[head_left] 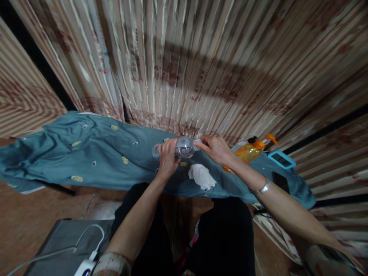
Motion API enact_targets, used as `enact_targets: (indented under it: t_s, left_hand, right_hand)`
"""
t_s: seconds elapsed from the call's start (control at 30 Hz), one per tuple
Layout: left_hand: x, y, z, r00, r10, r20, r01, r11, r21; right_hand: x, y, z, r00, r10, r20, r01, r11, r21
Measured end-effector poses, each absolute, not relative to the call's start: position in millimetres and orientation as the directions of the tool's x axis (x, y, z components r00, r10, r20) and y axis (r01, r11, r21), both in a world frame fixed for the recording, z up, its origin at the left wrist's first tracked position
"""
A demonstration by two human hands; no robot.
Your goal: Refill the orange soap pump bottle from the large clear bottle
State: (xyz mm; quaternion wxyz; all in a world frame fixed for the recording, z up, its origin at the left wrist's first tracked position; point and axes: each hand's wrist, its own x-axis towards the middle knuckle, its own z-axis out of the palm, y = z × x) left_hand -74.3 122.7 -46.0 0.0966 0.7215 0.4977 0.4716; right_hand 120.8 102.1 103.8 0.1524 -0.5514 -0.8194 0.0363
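Observation:
A clear plastic bottle (184,147) lies sideways in my hands above the blue-green cloth (100,153). My left hand (168,156) is wrapped round its body, towards the base. At the neck end, my right hand (216,148) is closed with thumb and fingers on the top; whether a cap is there I cannot make out. Just below the bottle, a crumpled white tissue (202,176) rests on the cloth. Behind my right wrist stands an orange pump bottle (250,152), partly hidden by my forearm.
To the right lie a blue-framed device (281,159) and a dark flat object (280,181) beside my forearm. A striped, pleated curtain (184,76) hangs close behind the cloth-covered surface. At lower left, a white plug and cable (93,255) run over a dark grey surface (64,237).

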Motion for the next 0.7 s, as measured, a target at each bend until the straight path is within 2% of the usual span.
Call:
enact_targets:
  t_s: [0.13, 0.27, 0.43, 0.57, 0.7]
  left_hand:
    - [-75, 123, -47, 0.061, 0.811, 0.582, 0.624, -0.486, 0.612]
    - [-73, 121, -51, 0.050, 0.815, 0.577, 0.608, -0.483, 0.630]
    - [-75, 120, -52, 0.011, 0.831, 0.556, 0.563, -0.465, 0.683]
    - [-77, 117, -47, -0.039, 0.847, 0.530, 0.487, -0.447, 0.750]
    - [-77, 109, -42, -0.062, 0.883, 0.465, 0.383, -0.410, 0.828]
  right_hand:
    - [121, 98, 107, -0.395, 0.896, 0.205, 0.864, 0.438, -0.248]
    - [121, 99, 100, -0.371, 0.909, 0.190, 0.867, 0.413, -0.279]
    - [120, 111, 84, -0.295, 0.937, 0.184, 0.844, 0.347, -0.410]
    - [125, 107, 45, -0.183, 0.972, 0.144, 0.830, 0.231, -0.507]
    - [126, 70, -19, -0.034, 0.993, 0.113, 0.861, 0.087, -0.501]
